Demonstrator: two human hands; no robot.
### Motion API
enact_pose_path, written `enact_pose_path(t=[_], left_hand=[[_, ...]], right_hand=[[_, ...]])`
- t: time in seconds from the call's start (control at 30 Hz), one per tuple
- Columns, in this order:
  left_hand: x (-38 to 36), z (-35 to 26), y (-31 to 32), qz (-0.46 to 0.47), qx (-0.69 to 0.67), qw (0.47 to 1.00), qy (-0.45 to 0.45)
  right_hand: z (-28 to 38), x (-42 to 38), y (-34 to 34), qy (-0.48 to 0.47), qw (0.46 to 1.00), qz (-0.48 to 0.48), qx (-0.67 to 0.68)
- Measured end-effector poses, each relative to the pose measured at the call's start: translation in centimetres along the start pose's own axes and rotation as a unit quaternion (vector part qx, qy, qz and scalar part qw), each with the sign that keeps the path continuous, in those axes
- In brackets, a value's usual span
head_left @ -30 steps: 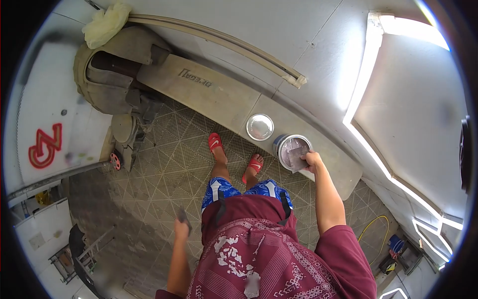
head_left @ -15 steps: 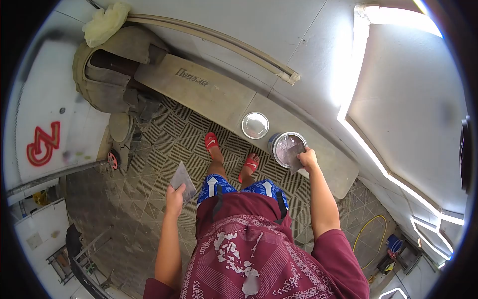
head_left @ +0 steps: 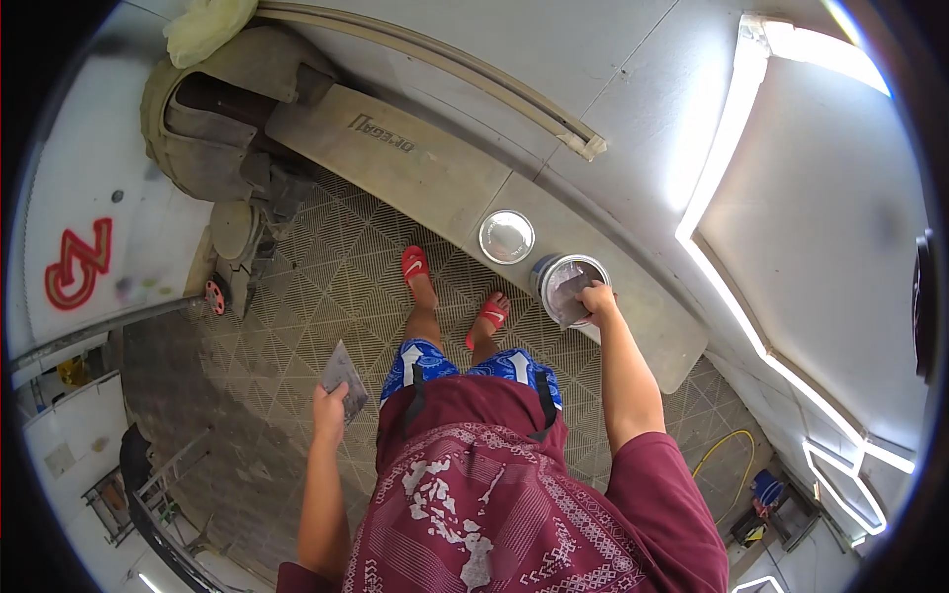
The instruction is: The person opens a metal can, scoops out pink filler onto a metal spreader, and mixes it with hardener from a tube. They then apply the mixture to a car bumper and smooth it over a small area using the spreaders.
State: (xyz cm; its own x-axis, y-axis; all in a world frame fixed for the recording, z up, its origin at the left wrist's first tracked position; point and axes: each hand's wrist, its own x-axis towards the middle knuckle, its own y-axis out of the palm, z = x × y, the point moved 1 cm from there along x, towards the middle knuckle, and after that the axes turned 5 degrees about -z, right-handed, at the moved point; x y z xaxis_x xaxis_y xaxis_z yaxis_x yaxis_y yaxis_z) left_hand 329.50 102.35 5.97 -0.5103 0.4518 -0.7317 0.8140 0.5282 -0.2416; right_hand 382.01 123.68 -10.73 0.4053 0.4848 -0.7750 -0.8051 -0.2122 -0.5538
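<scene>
My left hand (head_left: 330,411) is closed round a flat grey spreader plate (head_left: 345,381), which points up and away from me over the floor. Over the open can (head_left: 548,281) at the bench edge, my right hand (head_left: 597,302) grips a second grey spreader (head_left: 570,298). That spreader's blade overlaps the can's mouth; whether it touches the greyish contents is hard to tell. A round shiny metal lid (head_left: 506,237) lies on the bench left of the can.
The long beige bench (head_left: 445,178) runs diagonally along the wall. A covered bulky object (head_left: 198,138) stands at its left end, with a pale plastic bag (head_left: 208,30) above. A yellow hose (head_left: 727,445) lies on the floor at the right.
My right hand and its spreader have moved left, further over the can's mouth. My left hand with its spreader has shifted slightly left and down. The view has moved a little.
</scene>
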Motion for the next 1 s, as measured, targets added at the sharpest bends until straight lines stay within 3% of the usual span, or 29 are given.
enact_pose_path(t=[0.07,0.1,0.2,0.23,0.37,0.43,0.67,0.73,0.87,0.93,1.0], left_hand=[[0.1,0.3,0.0,-0.002,-0.002,1.000,0.003],[0.3,0.2,0.0,-0.005,-0.001,1.000,0.009],[1.1,0.4,0.1,0.020,0.008,0.999,0.038],[1.1,0.1,0.5,0.022,0.008,0.999,0.039],[1.3,-2.2,3.1,0.051,-0.030,0.996,0.065],[0.8,-4.1,5.1,0.066,-0.042,0.994,0.070],[0.4,-7.8,14.2,0.200,-0.069,0.976,0.054],[0.2,-7.9,16.9,0.235,-0.071,0.969,-0.005],[0.2,-6.6,22.7,0.286,-0.087,0.954,-0.003],[0.4,-6.0,25.3,0.345,-0.082,0.933,-0.059],[-0.1,-5.4,27.6,0.349,-0.044,0.933,-0.072]], right_hand=[[-0.9,-0.3,0.0,0.087,0.972,0.066,0.206],[-3.3,2.7,0.7,0.095,0.962,0.082,0.240],[-3.1,-0.1,-1.5,0.096,0.941,0.134,0.294],[-3.1,-1.4,-1.8,0.110,0.943,0.067,0.307],[-3.9,-3.6,-4.3,0.069,0.945,0.095,0.305],[-3.2,-5.9,-5.6,0.019,0.979,0.043,0.196],[-4.1,-7.6,-6.2,-0.044,0.974,-0.009,0.220],[-4.0,-8.3,-6.6,-0.053,0.975,-0.003,0.214],[-6.0,-7.2,-6.7,-0.055,0.970,-0.035,0.236],[-6.3,-8.0,-7.4,-0.043,0.963,0.004,0.267],[-6.2,-9.4,-8.3,-0.055,0.958,0.018,0.280]])
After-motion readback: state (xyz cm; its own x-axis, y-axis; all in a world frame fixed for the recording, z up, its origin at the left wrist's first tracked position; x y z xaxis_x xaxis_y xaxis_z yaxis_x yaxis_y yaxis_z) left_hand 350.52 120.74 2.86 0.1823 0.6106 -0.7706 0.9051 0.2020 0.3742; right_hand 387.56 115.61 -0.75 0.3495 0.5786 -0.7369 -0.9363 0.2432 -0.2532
